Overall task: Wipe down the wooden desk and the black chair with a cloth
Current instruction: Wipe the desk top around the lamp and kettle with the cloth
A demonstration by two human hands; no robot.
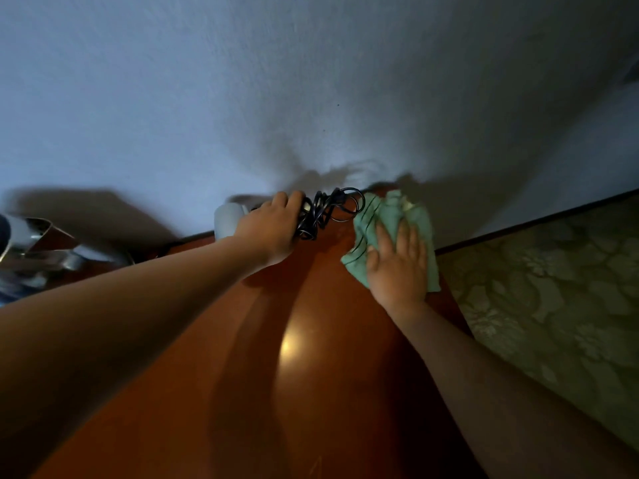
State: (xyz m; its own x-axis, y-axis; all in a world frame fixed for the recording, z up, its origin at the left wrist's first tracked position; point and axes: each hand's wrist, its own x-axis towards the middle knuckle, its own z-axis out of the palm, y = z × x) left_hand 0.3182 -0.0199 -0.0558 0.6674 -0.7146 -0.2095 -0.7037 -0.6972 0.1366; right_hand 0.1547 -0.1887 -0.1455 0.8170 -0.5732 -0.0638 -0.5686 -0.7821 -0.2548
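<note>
The wooden desk (311,375) is glossy reddish-brown and fills the lower middle of the head view, running up to a pale wall. My right hand (397,267) lies flat, fingers spread, pressing a green cloth (371,216) onto the desk's far right corner. My left hand (273,229) is closed around a tangled bundle of black cable (325,212), held at the back edge just left of the cloth. A white rounded object (226,217) sits right behind that hand. The black chair is not in view.
Blurred shiny metal objects (38,247) stand on the desk's far left. To the right of the desk lies a surface with a green floral pattern (553,299). The wall (311,98) bounds the desk at the back.
</note>
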